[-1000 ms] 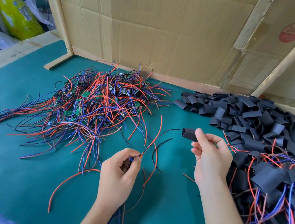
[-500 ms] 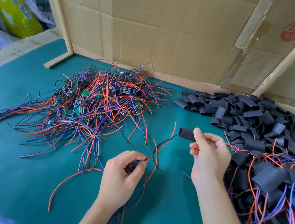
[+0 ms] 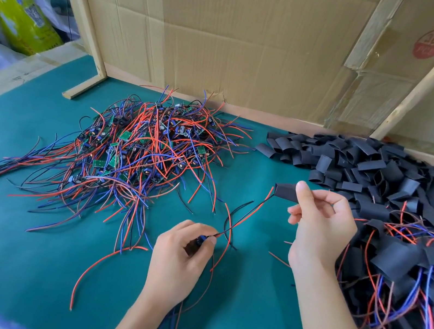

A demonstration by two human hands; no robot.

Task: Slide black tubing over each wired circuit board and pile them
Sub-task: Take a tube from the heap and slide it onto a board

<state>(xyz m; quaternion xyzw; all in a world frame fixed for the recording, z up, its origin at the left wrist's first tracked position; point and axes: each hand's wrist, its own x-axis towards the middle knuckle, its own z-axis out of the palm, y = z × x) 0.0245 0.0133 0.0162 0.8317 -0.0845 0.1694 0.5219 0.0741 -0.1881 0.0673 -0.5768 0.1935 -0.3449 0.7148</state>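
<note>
Now the right hand (image 3: 320,224) pinches the black tubing (image 3: 286,191) mid-frame, wire tips (image 3: 269,194) at its mouth; left hand (image 3: 184,248) grips the circuit board (image 3: 198,243) below. Keep wires together, feed straight.

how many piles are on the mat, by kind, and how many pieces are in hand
Bare wired boards pile: 1
Loose black tubing pile: 1
Finished sleeved boards pile: 1
Tube piece in right hand, at: 1
Wired board in left hand, mostly hidden, its wires reaching the tube's mouth: 1
Total: 3 piles, 2 pieces in hand
</note>
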